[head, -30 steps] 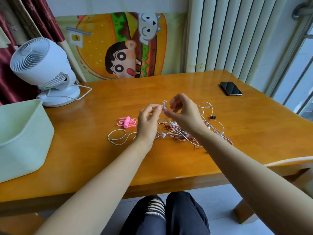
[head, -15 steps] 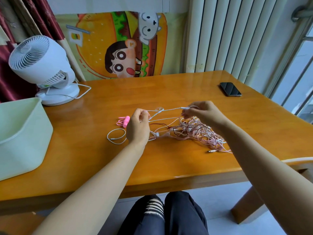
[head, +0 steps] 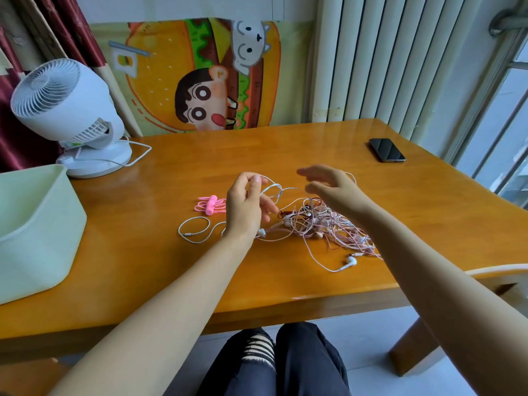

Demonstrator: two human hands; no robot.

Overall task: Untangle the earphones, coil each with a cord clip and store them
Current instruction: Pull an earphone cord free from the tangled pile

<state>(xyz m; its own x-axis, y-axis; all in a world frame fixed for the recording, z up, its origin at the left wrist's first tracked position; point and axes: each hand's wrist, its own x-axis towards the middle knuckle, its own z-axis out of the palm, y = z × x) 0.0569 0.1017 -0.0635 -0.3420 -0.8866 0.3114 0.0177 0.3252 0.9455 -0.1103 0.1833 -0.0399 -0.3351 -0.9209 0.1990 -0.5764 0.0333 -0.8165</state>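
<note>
A tangle of pink, white and dark red earphone cables (head: 323, 224) lies on the wooden table (head: 171, 252). My left hand (head: 245, 207) pinches a white earphone cord (head: 274, 190) lifted above the tangle. A loop of that white cord with its plug (head: 194, 230) lies to the left of my wrist. My right hand (head: 331, 190) hovers over the tangle with fingers spread, holding nothing. One white earbud (head: 352, 262) lies near the front edge. A pink coiled bundle with a clip (head: 211, 204) rests left of my left hand.
A pale green bin (head: 37, 224) stands at the table's left edge. Behind it is a white desk fan (head: 71, 115) with its cable. A black phone (head: 387, 150) lies at the back right. A chair back (head: 500, 270) shows at the right front.
My right hand has let go of the white cord and opened above the tangle. My left hand has risen with the cord. A white earbud now lies free near the front.
</note>
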